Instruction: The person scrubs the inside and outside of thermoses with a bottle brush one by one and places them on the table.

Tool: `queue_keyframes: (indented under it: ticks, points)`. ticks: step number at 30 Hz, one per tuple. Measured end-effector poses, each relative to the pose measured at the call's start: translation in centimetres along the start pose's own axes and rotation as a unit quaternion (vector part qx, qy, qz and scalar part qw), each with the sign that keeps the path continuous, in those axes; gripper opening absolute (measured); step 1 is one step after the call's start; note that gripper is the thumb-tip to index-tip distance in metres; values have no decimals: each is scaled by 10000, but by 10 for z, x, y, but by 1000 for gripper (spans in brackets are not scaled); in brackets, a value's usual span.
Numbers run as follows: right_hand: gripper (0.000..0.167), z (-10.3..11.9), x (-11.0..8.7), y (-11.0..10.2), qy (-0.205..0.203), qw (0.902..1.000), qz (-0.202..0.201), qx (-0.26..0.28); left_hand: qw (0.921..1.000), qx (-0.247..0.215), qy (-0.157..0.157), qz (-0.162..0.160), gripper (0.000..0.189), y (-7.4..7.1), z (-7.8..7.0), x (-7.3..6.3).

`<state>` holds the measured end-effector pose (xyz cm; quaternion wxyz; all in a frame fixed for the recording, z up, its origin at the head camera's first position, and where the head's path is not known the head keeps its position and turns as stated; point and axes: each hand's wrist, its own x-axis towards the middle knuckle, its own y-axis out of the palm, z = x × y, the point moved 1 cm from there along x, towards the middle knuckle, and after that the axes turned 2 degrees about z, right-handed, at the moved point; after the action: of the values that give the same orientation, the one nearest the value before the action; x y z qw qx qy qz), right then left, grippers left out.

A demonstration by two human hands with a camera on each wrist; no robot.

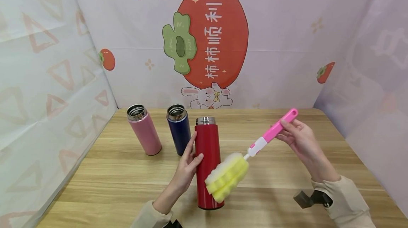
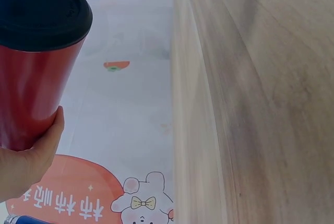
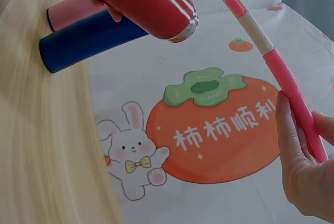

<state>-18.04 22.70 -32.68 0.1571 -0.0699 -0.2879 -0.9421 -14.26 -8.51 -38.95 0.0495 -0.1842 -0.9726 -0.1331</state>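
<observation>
My left hand (image 1: 186, 168) grips a red thermos bottle (image 1: 207, 150) by its side; its steel mouth points up and away. The bottle's black base (image 2: 44, 12) shows in the left wrist view, raised above the table. With its thumb and fingers, my right hand (image 1: 299, 143) holds a bottle brush (image 1: 271, 132) by the pink handle. The brush's yellow and white sponge head (image 1: 227, 176) angles down to the left, overlapping the lower part of the red bottle in the head view. In the right wrist view, the handle (image 3: 292, 96) lies between thumb and fingers.
Left of the red bottle stand a navy blue bottle (image 1: 179, 128) and a pink bottle (image 1: 145, 130), both lidless with steel rims. They rest on the wood-grain table (image 1: 127, 192). A printed cloth backdrop (image 1: 274, 61) rises behind the table, with cloth sides at left and right.
</observation>
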Motion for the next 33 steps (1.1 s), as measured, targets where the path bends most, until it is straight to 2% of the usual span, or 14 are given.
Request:
queue_keyframes:
  ticks: [18,24,28,33]
  points:
    - [17,-13,-3,6,482,9929,469,-981,10000,7,-33,-81,63,-1,1,0]
    - [18,-14,-2,6,196,9952,395,-874,9999,-109,-67,-87,63,-2,2,-1]
    - [20,-9,1,6,-82,9974,225,-676,9997,-195,-98,-78,63,-2,3,-1]
    - [17,-1,4,7,-209,9987,-45,-461,9996,-239,-141,-43,63,-3,3,-2]
